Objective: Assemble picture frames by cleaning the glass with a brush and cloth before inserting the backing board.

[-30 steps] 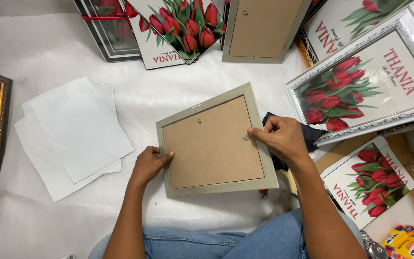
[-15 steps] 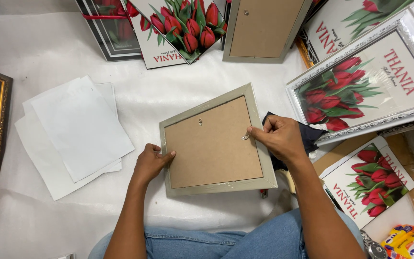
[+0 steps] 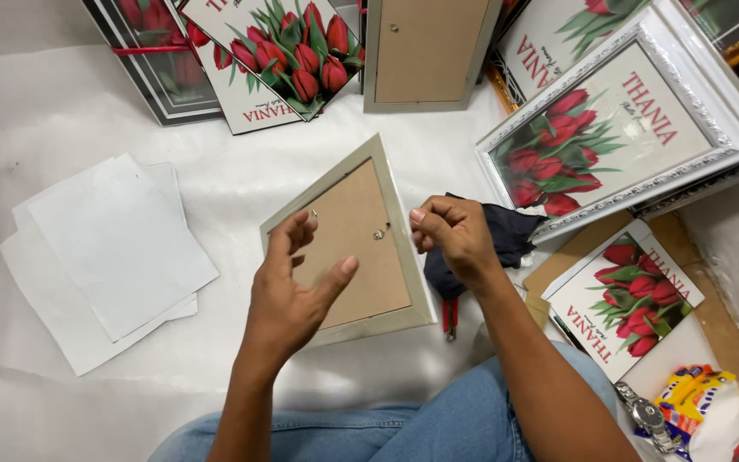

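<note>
While the left hand [image 3: 288,295], fingers spread open, props the face-down picture frame [image 3: 352,244] tilted, the right hand [image 3: 455,235] curls loosely closed by its edge, holding nothing visible; its brown backing faces up for access.

Face-down frame [image 3: 357,244] tilted, supported by open left hand [image 3: 288,295]; right hand [image 3: 455,235] curled at right edge; white sheets [image 3: 104,252] stacked left.

I see both forearms bare to the elbow, no sleeves, rings or bands on them. My left hand [image 3: 288,299] and right hand [image 3: 452,237] are gloveless, with short plain nails. Light blue denim jeans [image 3: 438,419] cover my legs at the near edge.
</note>
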